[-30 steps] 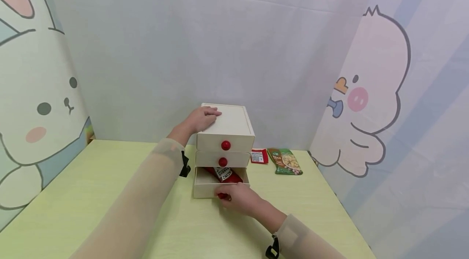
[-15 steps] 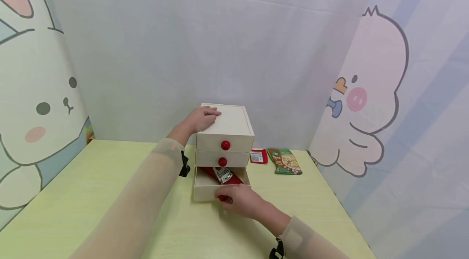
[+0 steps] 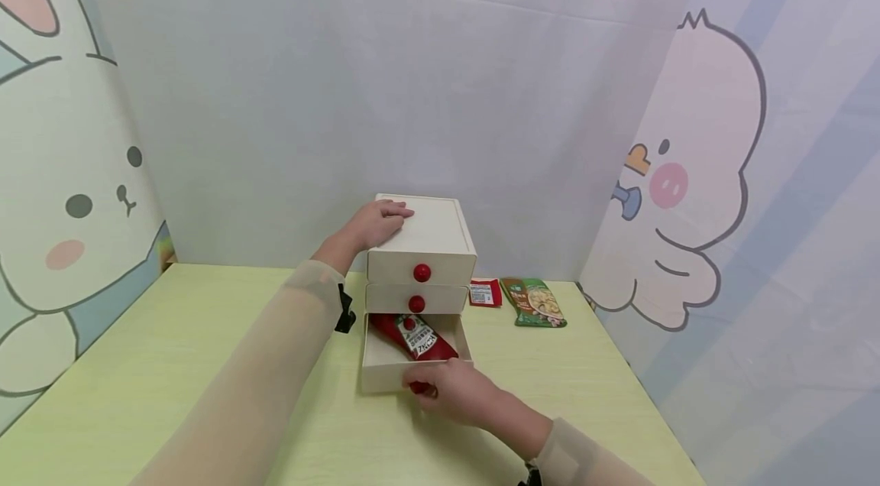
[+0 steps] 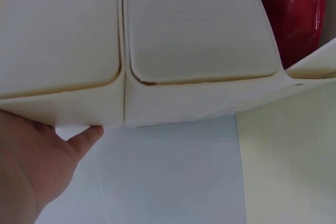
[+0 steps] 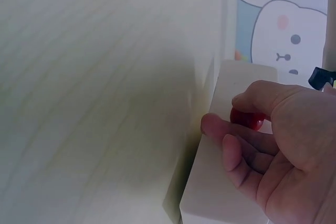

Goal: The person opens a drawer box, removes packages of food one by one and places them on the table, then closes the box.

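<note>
Table: yellow-green top [image 3: 206, 371], across the lower frame.
Room: grey-white backdrop [image 3: 275, 89]; cartoon rabbit [image 3: 69, 173] at left, cartoon chick [image 3: 715, 119] at right.
Left hand [image 3: 374, 225]: fingers extended, resting on the white drawer unit [image 3: 436, 230], centre frame.
Right hand [image 3: 457, 394]: lower centre, pinching the red knob [image 3: 421, 389] of the bottom drawer [image 3: 380, 379], which stands out.
Red pouch [image 3: 395, 332]: inside that drawer (label facing up), just above the right hand in the frame.

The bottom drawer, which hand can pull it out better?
Probably the right hand: it pinches the red knob of the bottom drawer, while the left hand rests on top of the drawer unit.
</note>
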Available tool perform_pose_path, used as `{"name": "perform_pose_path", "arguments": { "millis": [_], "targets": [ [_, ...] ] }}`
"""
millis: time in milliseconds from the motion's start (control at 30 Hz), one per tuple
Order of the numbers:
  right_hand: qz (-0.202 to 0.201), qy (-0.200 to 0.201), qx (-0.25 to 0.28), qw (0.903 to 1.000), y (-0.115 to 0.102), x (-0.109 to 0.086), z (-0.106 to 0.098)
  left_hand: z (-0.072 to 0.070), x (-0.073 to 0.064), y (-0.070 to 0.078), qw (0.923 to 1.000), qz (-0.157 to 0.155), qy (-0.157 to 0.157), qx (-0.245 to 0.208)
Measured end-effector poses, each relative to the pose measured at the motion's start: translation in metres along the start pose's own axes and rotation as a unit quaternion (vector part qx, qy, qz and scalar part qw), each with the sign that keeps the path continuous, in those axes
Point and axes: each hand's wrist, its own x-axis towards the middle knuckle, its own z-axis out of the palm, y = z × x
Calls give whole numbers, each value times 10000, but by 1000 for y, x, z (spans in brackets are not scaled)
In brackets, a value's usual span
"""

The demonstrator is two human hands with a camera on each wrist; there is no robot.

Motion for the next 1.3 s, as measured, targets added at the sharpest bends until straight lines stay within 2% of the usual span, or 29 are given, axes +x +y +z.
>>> {"name": "perform_pose_path", "arguments": {
  "millis": [367, 933, 1300],
  "targets": [
    [122, -263, 167, 9994, -9, -9, 4, 0, 0, 0, 10000, 45, 41, 56],
    [-57, -173, 4, 9998, -20, -17, 11, 1, -2, 1, 9999, 44, 45, 129],
    [-133, -239, 97, 9996, -27, -22, 10, 1, -2, 1, 9999, 62, 77, 82]
  ]
}}
